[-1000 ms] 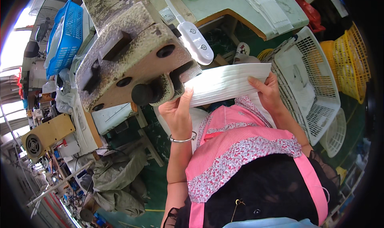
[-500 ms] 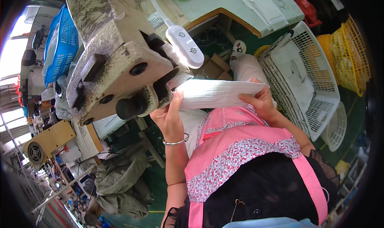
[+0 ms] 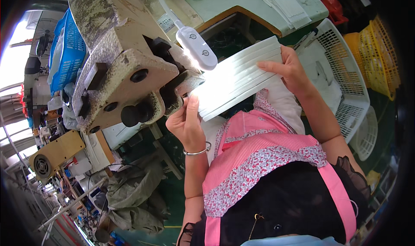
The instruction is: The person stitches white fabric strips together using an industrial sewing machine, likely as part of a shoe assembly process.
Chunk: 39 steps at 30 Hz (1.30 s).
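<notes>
Item: pleated white sheet [image 3: 242,79], one, apparently cloth. I see it held aloft between the two hands, long axis rising from lower left to upper right, pleats running lengthwise.

Left hand [image 3: 188,123]: at the lower end, nearer the machine head [image 3: 125,56]. Fingers closed in a pinch, thumb on top; fingertips beneath hidden from me. The sheet's near end lies just beside the machine's lower parts; whether they touch, I cannot tell.

Right hand [image 3: 294,69]: at the upper, far end, well apart from the machine. Fingers pinching the edge, thumb flat on the upper face.

Markings: lamp [image 3: 196,48], white, two round button symbols. Label [image 3: 165,22], pale, dark print, on the machine bed; too small for me to read. I make out no writing on the sheet.
</notes>
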Tool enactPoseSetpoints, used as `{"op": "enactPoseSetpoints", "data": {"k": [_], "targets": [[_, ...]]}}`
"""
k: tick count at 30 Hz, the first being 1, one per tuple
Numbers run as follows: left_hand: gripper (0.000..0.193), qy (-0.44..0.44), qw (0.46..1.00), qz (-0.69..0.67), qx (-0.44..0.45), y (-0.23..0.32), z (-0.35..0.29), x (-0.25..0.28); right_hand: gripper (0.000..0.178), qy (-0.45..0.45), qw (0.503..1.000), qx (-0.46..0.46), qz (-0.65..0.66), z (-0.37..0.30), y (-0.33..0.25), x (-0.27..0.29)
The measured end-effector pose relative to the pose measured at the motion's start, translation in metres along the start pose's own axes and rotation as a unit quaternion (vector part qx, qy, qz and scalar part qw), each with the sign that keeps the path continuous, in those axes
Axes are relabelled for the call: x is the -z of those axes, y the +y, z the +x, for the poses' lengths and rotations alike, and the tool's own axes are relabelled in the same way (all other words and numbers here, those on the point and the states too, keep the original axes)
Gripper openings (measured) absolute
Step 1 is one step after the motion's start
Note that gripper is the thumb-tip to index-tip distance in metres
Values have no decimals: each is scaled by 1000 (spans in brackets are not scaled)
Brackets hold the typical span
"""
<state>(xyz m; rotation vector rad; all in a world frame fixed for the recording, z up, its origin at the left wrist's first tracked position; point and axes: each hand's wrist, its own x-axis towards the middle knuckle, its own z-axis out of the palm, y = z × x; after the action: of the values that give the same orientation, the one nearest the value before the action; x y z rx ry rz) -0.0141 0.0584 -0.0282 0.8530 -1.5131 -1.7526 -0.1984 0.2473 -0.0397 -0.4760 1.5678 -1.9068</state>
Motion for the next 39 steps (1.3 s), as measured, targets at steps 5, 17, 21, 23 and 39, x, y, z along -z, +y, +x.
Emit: {"op": "enactPoseSetpoints", "data": {"k": [5,17,21,23,39], "targets": [[12,24,999,28,-13,5,0,7,31,-40,999,12,7,3,-3,-7],[15,1,997,-68,29,-10,19,25,30,-40,997,48,-35,-7,-2,-29],[16,29,994,54,-88,-9,20,19,27,-51,997,44,-34,-13,-11,-27],[16,41,993,51,-103,-8,24,18,26,-58,990,57,-113,-19,-10,-30],[19,101,988,75,-93,-13,56,85,25,-40,999,21,-13,-23,16,-109]]}}
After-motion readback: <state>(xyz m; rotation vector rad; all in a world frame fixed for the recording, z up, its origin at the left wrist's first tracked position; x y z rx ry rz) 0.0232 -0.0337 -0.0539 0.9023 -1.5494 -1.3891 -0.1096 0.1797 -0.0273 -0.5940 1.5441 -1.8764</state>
